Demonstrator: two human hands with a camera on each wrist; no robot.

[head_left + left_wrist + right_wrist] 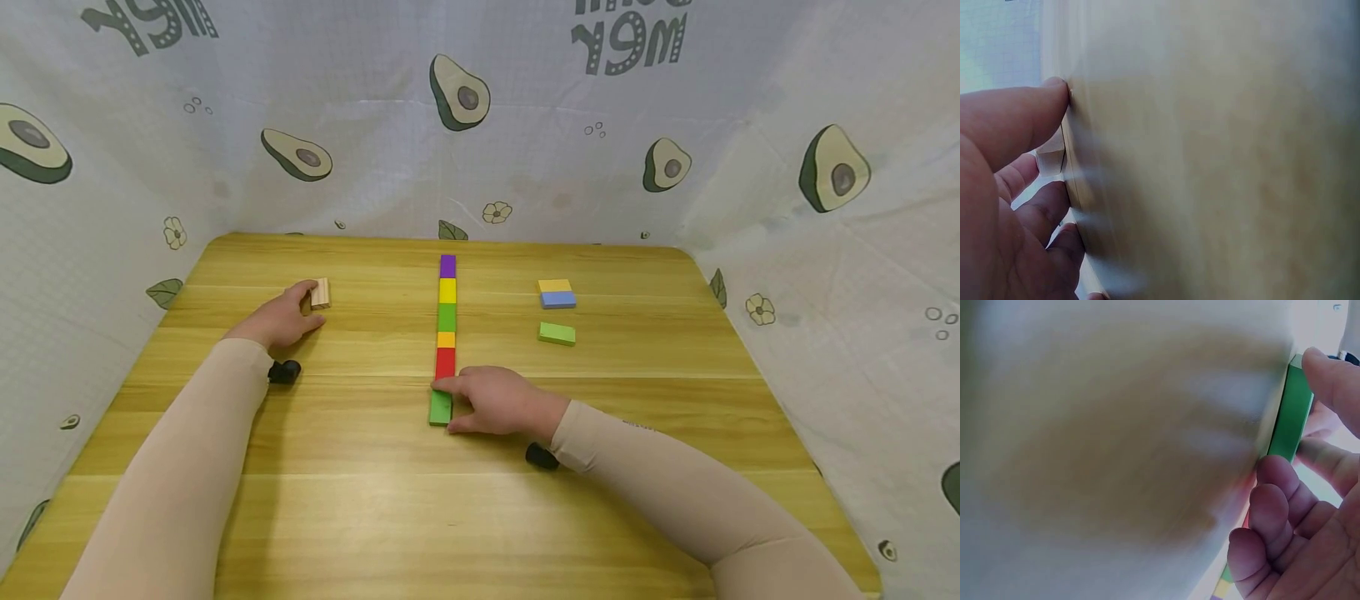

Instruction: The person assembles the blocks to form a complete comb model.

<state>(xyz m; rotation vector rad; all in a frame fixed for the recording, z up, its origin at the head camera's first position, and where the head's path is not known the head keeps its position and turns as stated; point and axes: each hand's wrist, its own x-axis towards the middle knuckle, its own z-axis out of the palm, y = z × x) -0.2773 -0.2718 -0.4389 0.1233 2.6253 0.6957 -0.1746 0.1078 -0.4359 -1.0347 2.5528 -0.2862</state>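
Note:
A straight row of coloured blocks runs down the table's middle: a purple block (447,267), a yellow block (447,291), a green block (447,317), an orange block (446,339), a red block (445,363) and, nearest me, another green block (440,408). My right hand (498,402) holds this near green block (1290,415) between index finger and thumb, its other fingers curled beside it. At the left, my left hand (277,321) has its index finger at plain wooden blocks (321,293). Its thumb rests on the table, slightly apart from them.
Right of the row lie a yellow-orange block (555,286) against a blue block (558,300), and a light green block (557,334) nearer me. The wooden table (360,517) meets an avocado-print cloth (375,192) behind and at both sides.

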